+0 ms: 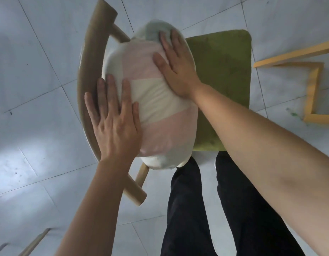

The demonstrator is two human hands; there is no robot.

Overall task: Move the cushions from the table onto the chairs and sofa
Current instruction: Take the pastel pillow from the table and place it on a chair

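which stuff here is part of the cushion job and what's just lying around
Part of the job: pastel cushion, wooden chair with green seat pad, left hand and right hand pressing flat on it.
Just lying about: yellow frame on the tiled floor, pale wooden sticks at lower left.
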